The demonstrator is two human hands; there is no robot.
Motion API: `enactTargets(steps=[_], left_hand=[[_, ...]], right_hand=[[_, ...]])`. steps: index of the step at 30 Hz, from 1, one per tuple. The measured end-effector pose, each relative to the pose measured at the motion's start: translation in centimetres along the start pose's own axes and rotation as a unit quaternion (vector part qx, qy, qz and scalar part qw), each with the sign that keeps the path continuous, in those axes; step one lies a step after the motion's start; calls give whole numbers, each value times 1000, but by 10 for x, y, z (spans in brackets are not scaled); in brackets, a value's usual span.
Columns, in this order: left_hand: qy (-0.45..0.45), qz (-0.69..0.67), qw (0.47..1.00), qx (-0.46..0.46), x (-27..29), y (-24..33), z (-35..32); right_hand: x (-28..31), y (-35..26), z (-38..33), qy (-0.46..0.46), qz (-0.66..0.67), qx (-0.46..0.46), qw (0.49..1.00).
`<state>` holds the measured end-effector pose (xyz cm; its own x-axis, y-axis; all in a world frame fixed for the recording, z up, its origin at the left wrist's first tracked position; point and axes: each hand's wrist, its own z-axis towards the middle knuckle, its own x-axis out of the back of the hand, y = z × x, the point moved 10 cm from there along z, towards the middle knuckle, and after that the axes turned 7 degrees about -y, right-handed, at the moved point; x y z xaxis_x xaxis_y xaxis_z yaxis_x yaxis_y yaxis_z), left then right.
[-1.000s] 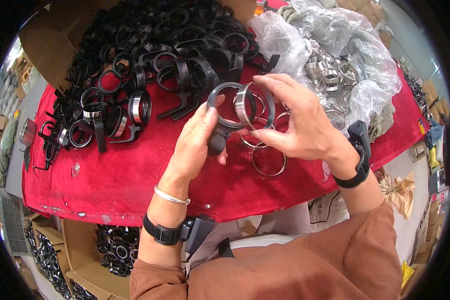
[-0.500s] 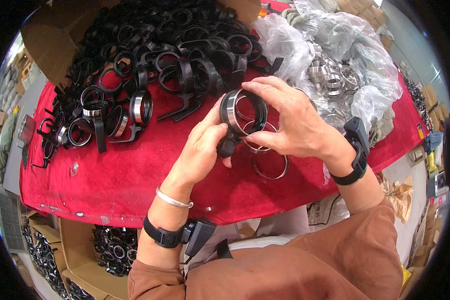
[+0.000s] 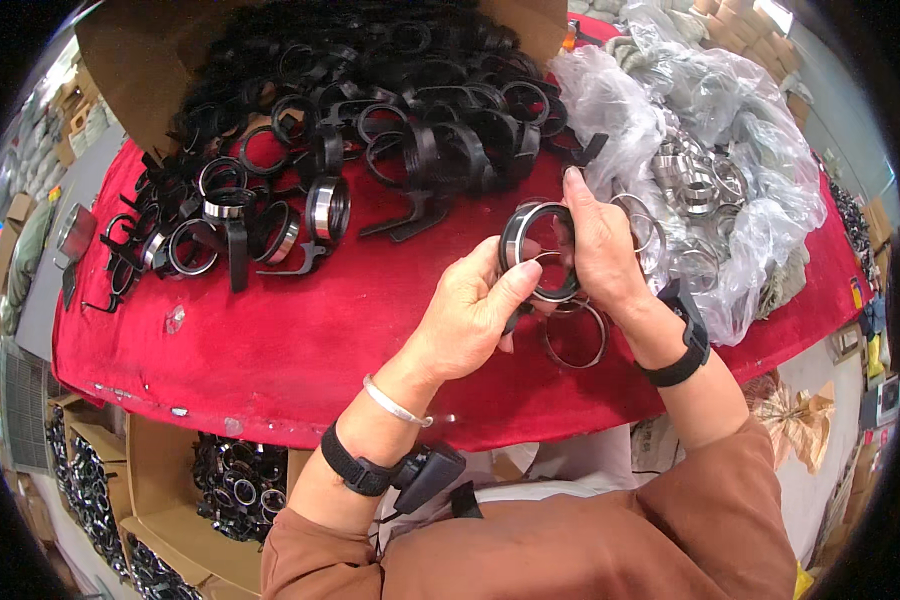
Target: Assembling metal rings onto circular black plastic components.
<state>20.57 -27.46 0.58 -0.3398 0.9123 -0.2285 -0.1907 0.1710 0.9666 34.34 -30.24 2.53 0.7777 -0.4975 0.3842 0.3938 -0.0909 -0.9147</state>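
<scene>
Between my hands is a black plastic ring with a silver metal band (image 3: pixel 513 240) around it, its opening tilted toward me. My left hand (image 3: pixel 465 315) grips its left and lower side, the thumb across the front of the rim. Against the ring's right side presses my right hand (image 3: pixel 602 240), thumb pointing up; some of its fingers are hidden behind the ring. Thin loose metal rings (image 3: pixel 576 367) lie on the red cloth just below and beside my hands. To the left, several black rings fitted with silver bands (image 3: pixel 327 208) lie with their short handles.
A large heap of black handled rings (image 3: pixel 430 150) spills from a cardboard box (image 3: pixel 120 85). Silver metal bands (image 3: pixel 698 190) sit in a clear plastic bag (image 3: pixel 745 250) at the right. Below the red table (image 3: pixel 300 350) stands an open carton (image 3: pixel 160 490) holding black rings.
The banded ring has turned in my hands to face me more. My left thumb now lies on its front rim, and my right hand has shifted to its right side. The view has moved slightly.
</scene>
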Motion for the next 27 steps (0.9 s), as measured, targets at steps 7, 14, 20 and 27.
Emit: enactTargets(steps=[7,14,20,27], left_hand=[[195,443,875,-17,87,94,-27],[371,613,689,-108,109,168,-41],[317,590,742,-29,115,47,16],[299,461,832,-74,140,70,18]], right_hand=[[-21,-28,15,-43,-38,77,995],[-39,-51,52,12,-157,153,975],[-53,-54,71,-40,-251,151,955],[-51,-33,79,-129,-46,-1,991]])
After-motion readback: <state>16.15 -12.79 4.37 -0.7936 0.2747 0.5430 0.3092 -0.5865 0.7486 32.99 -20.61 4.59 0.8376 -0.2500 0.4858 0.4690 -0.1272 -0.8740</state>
